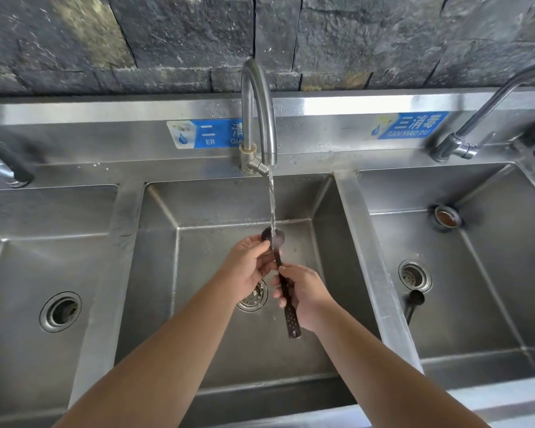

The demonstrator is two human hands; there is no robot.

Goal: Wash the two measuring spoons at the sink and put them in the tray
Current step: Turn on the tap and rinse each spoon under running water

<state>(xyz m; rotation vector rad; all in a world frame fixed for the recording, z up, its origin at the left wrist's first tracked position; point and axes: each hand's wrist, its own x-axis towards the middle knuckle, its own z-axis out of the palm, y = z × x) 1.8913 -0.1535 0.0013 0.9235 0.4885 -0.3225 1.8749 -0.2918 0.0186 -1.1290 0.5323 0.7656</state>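
Dark measuring spoon [279, 264] up over the middle basin [198, 242], bowl at the far end and sitting right under the water stream [271, 205] from the gooseneck tap [257, 112]. Long axis running far-to-near, tilted a touch rightward toward the near end, where the perforated handle tip pokes out below the right hand [303, 296]. Right hand clenched round the mid-handle, carrying the weight. Left hand [249, 267] cupped at the far end, fingertips [264, 242] touching the bowl's left edge, looks like rubbing it under the flow. Both hands close together above the drain strainer [254, 296].

Off to the right, in the right-hand basin [491, 304], second measuring spoon [413, 307] lying on the floor just near-side of that basin's drain [414, 274], bowl far, handle pointing near, well apart from both hands. Right hand plainly the nearer one for that reach, across the steel divider [371, 273].

No tray anywhere in view, so placement direction impossible to call from here. Judging by this: first spoon mid-rinse, second untouched by either hand, task roughly in its early half. Blue labels [210, 134] on the backsplash, stone wall [167, 35] behind.
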